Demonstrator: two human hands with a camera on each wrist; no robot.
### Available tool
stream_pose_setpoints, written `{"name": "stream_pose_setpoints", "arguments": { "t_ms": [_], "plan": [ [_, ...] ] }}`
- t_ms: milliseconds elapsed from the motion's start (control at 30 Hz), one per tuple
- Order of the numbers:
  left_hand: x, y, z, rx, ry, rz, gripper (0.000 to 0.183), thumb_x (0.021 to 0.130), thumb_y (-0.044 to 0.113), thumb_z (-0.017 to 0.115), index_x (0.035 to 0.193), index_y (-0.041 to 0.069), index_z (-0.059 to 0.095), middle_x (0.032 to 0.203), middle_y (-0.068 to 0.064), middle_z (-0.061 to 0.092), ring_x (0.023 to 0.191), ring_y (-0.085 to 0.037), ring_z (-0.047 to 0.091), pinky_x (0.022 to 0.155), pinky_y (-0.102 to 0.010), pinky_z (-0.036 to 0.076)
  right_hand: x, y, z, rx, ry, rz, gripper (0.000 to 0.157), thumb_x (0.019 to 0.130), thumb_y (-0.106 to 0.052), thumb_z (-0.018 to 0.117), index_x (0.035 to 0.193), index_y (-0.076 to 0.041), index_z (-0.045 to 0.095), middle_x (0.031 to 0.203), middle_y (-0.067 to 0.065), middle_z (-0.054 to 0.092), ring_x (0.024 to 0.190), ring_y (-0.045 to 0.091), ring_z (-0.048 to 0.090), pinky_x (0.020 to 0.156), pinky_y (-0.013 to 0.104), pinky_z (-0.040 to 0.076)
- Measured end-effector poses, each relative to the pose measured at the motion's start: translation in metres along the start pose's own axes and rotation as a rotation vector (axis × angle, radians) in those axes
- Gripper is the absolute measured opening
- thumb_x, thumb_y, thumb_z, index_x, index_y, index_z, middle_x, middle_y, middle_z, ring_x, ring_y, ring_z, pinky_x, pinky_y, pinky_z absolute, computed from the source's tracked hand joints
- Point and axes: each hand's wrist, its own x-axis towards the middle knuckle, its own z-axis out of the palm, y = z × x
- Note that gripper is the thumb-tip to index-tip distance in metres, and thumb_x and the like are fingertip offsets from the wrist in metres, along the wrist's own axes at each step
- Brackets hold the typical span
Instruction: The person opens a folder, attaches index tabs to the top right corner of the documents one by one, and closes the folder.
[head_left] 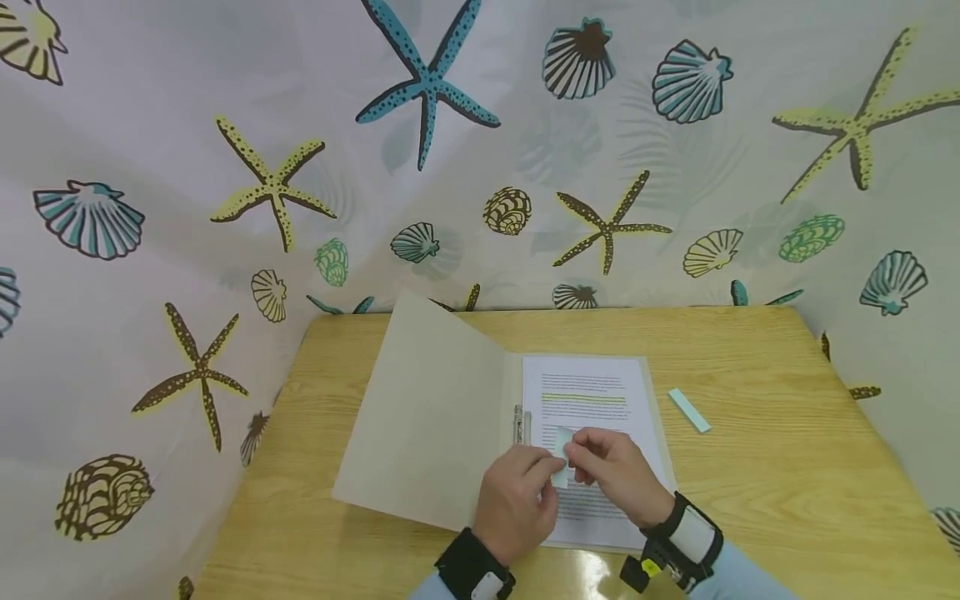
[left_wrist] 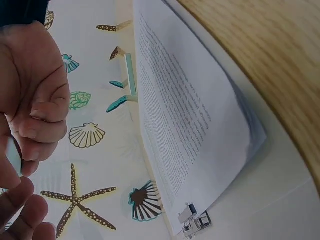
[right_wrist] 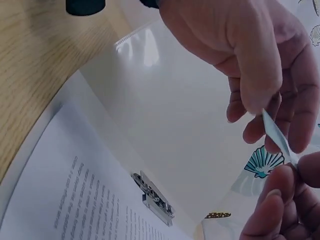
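Note:
Both hands meet above a printed page (head_left: pixel 600 517) in an unfolded cream folder (head_left: pixel 427 417). Between them is a small pale blue paper strip (head_left: pixel 561 479), slightly bent. My left hand (head_left: pixel 517 500) pinches it between thumb and fingers; in the right wrist view this left hand (right_wrist: pixel 250 55) comes in from the top. My right hand (head_left: pixel 618 475) pinches the strip's other side with thumb and fingertips. Seen from the left wrist, the right hand (left_wrist: pixel 37 85) has its other fingers curled, and the strip (left_wrist: pixel 13 156) is partly hidden.
A second pale blue strip (head_left: pixel 689 410) lies on the wooden table (head_left: pixel 787 467), right of the folder. Metal clip hardware (head_left: pixel 518 425) sits at the folder's spine, by the page's left edge. One line of text is highlighted yellow. Shell-patterned cloth (head_left: pixel 465 192) surrounds the table.

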Motion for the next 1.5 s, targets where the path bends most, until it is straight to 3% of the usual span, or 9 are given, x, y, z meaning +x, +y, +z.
{"name": "stream_pose_setpoints", "arguments": {
  "t_ms": [133, 300, 500, 633, 767, 967, 1167, 1333, 1500],
  "plan": [
    [0.005, 0.003, -0.004, -0.041, -0.017, -0.012, 0.032, 0.067, 0.003, 0.053, 0.094, 0.012, 0.069, 0.091, 0.005, 0.063, 0.081, -0.009, 0.060, 0.065, -0.020, 0.048, 0.000, -0.002, -0.006, -0.078, -0.025, -0.037, 0.022, 0.097, -0.021, 0.059, 0.092, 0.000, 0.060, 0.078, 0.011, 0.059, 0.066, 0.021, 0.057, 0.059, 0.029, 0.049],
    [0.018, 0.007, -0.010, -0.130, 0.009, -0.131, 0.015, 0.084, 0.012, 0.062, 0.099, 0.011, 0.066, 0.092, 0.002, 0.064, 0.078, -0.008, 0.058, 0.066, -0.017, 0.047, -0.001, 0.000, -0.011, -0.275, -0.097, -0.186, 0.013, 0.096, -0.014, 0.059, 0.084, -0.011, 0.064, 0.072, 0.004, 0.059, 0.063, 0.017, 0.054, 0.056, 0.024, 0.045],
    [0.025, 0.009, -0.013, -0.211, -0.091, -0.236, 0.003, 0.088, 0.016, 0.069, 0.087, 0.015, 0.066, 0.080, 0.009, 0.058, 0.070, -0.002, 0.054, 0.059, -0.008, 0.039, -0.005, -0.005, -0.010, -0.394, -0.147, -0.308, 0.013, 0.094, -0.015, 0.063, 0.084, -0.021, 0.067, 0.074, -0.008, 0.062, 0.064, 0.005, 0.051, 0.056, 0.023, 0.045],
    [0.024, 0.009, -0.012, -0.232, -0.115, -0.276, 0.006, 0.088, 0.012, 0.067, 0.085, 0.016, 0.065, 0.079, 0.010, 0.058, 0.069, 0.000, 0.054, 0.058, -0.008, 0.039, -0.008, -0.008, -0.009, -0.464, -0.108, -0.346, 0.012, 0.094, -0.024, 0.063, 0.083, -0.025, 0.066, 0.075, -0.014, 0.061, 0.066, 0.005, 0.054, 0.057, 0.023, 0.045],
    [0.022, 0.009, -0.010, -0.260, -0.085, -0.290, 0.008, 0.088, 0.009, 0.067, 0.085, 0.015, 0.064, 0.080, 0.009, 0.060, 0.069, 0.002, 0.053, 0.060, -0.009, 0.041, -0.007, -0.007, -0.008, -0.492, -0.045, -0.334, 0.008, 0.095, -0.031, 0.062, 0.089, -0.026, 0.064, 0.082, -0.016, 0.063, 0.073, 0.004, 0.059, 0.062, 0.025, 0.049],
    [0.020, 0.011, -0.008, -0.366, -0.032, -0.349, 0.008, 0.089, 0.005, 0.066, 0.085, 0.013, 0.065, 0.079, 0.006, 0.063, 0.066, 0.002, 0.054, 0.058, -0.014, 0.046, -0.007, -0.008, -0.004, -0.351, 0.031, -0.290, 0.002, 0.092, -0.018, 0.066, 0.092, -0.018, 0.064, 0.083, -0.005, 0.067, 0.073, 0.010, 0.064, 0.068, 0.029, 0.053],
    [0.019, 0.010, -0.007, -0.428, -0.018, -0.389, 0.007, 0.088, 0.003, 0.066, 0.087, 0.010, 0.066, 0.079, 0.005, 0.066, 0.064, -0.001, 0.056, 0.056, -0.023, 0.052, -0.004, -0.007, -0.008, -0.258, 0.014, -0.232, 0.008, 0.091, -0.014, 0.067, 0.092, -0.007, 0.065, 0.084, 0.001, 0.067, 0.065, 0.014, 0.065, 0.062, 0.034, 0.055],
    [0.018, 0.008, -0.006, -0.380, -0.017, -0.353, 0.008, 0.089, 0.004, 0.065, 0.096, 0.008, 0.066, 0.083, 0.002, 0.066, 0.070, -0.003, 0.059, 0.061, -0.023, 0.052, 0.001, -0.007, -0.015, -0.243, -0.010, -0.163, 0.008, 0.090, -0.012, 0.068, 0.092, -0.006, 0.064, 0.087, 0.009, 0.065, 0.066, 0.018, 0.066, 0.062, 0.036, 0.056],
    [0.014, 0.007, -0.004, -0.293, -0.033, -0.320, 0.011, 0.087, 0.007, 0.066, 0.098, 0.008, 0.065, 0.088, 0.002, 0.065, 0.077, -0.004, 0.060, 0.069, -0.019, 0.050, 0.014, -0.003, -0.034, -0.283, 0.050, -0.080, 0.009, 0.089, -0.013, 0.069, 0.095, -0.006, 0.065, 0.091, 0.009, 0.066, 0.069, 0.020, 0.065, 0.065, 0.039, 0.055]
  ]
}}
